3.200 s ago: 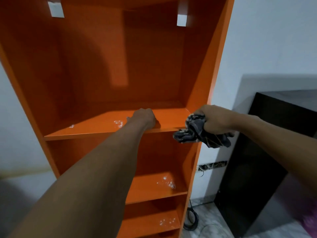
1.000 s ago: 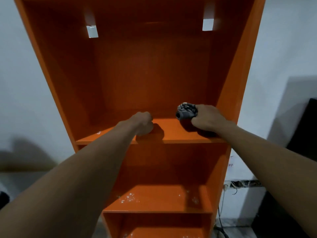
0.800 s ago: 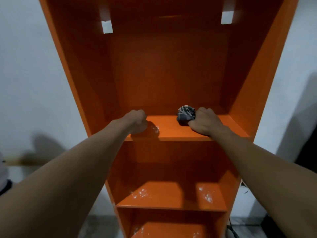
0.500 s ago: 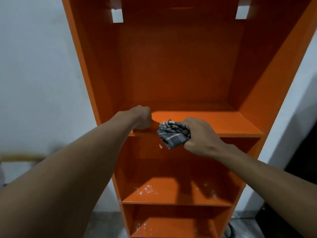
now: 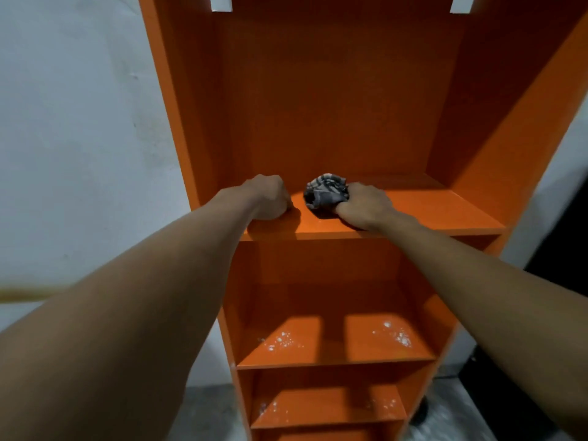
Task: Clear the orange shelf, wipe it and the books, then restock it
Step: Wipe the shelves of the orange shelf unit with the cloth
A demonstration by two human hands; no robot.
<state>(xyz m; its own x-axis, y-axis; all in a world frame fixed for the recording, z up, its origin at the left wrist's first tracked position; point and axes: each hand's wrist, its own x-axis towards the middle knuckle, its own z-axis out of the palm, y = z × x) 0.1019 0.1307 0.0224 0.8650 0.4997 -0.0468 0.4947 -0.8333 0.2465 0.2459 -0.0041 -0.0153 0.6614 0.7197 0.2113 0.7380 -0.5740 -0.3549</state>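
Clamped the right grip point(image 5: 362, 205) tight round a bunched grey checked cloth point(image 5: 326, 194), just right of frame centre, with the fingers curled over it and the wad bulging out beyond the knuckles. Pressed that cloth down on the upper board of the orange shelf point(image 5: 429, 214), on the board's left half, at mid-height in the frame. Balled the left grip point(image 5: 270, 197) into a fist just left of the cloth, near it but apart, and rested it on the same board by the front left corner. Cast a dark shadow on the board between fist and cloth. Reached in with both bare forearms from the lower corners of the frame. Rose through the centre and right of the frame as orange back panel and side walls, up to two white cut-outs point(image 5: 221, 2) at the top edge. Carried white specks point(image 5: 394, 335) in two patches on the next board down, lower centre, and fainter ones on the board below that. Stood against a pale wall point(image 5: 79, 122) filling the left of the frame, above grey floor point(image 5: 206, 409) at the bottom. Bordered on something black point(image 5: 566, 249) at the right edge, too dark to identify.
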